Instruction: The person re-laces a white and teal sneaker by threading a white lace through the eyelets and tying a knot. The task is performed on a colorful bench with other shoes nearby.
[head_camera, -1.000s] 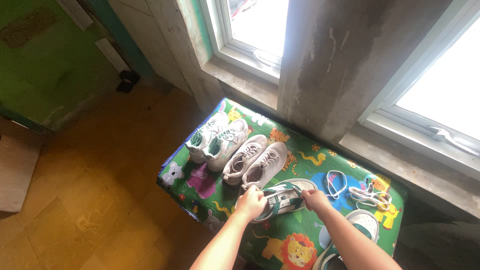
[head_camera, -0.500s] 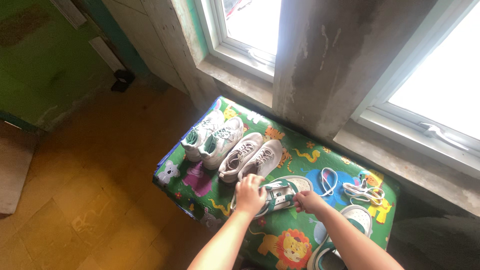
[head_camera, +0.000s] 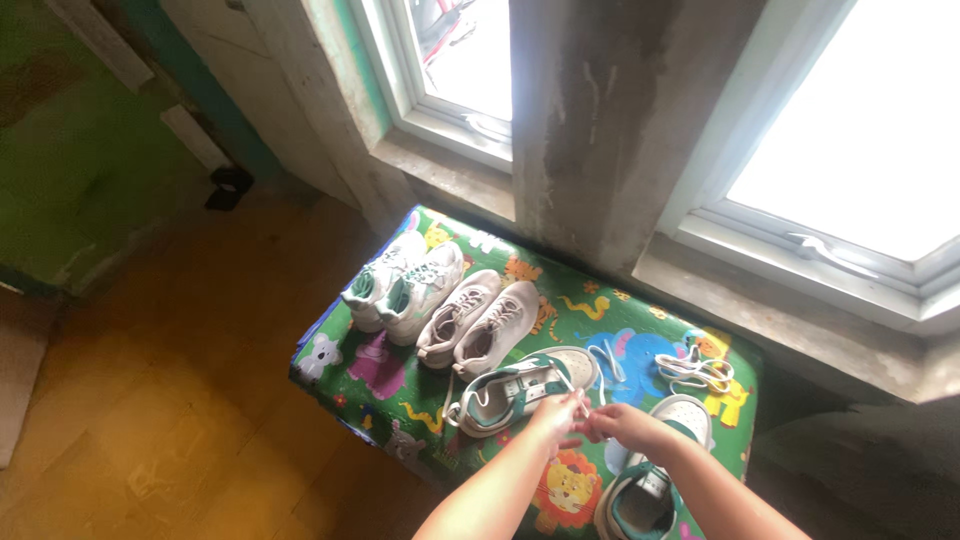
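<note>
Fingers of both hands meet just above the toe end of the white and green sneaker (head_camera: 520, 388), and they pinch a thin white lace (head_camera: 598, 372) between them. The left hand (head_camera: 556, 413) has its fingers curled closed on the lace; the right hand (head_camera: 612, 422) comes from the other side and its fingers are also bent close together, touching the left ones. How firmly each one holds I cannot tell, because the hands are small in the view and a little blurred.

The sneaker lies on a mat with coloured animals (head_camera: 380, 365), with its toe pointing toward the window wall, and its opening faces left. Its partner shoe (head_camera: 650, 480) lies under the right forearm, near the front edge of the mat.

To do this lacing step well, I think it is best to keep the lace tip short between thumb and first finger, so it does not bend, and to hold the shoe steady with the other fingers while the tip goes to the eyelet. Both ends should stay even in length.

Further on the mat are a beige pair (head_camera: 478, 326), a white and mint pair (head_camera: 398, 288), and a loose bundle of laces (head_camera: 694, 372) near the wall.
</note>
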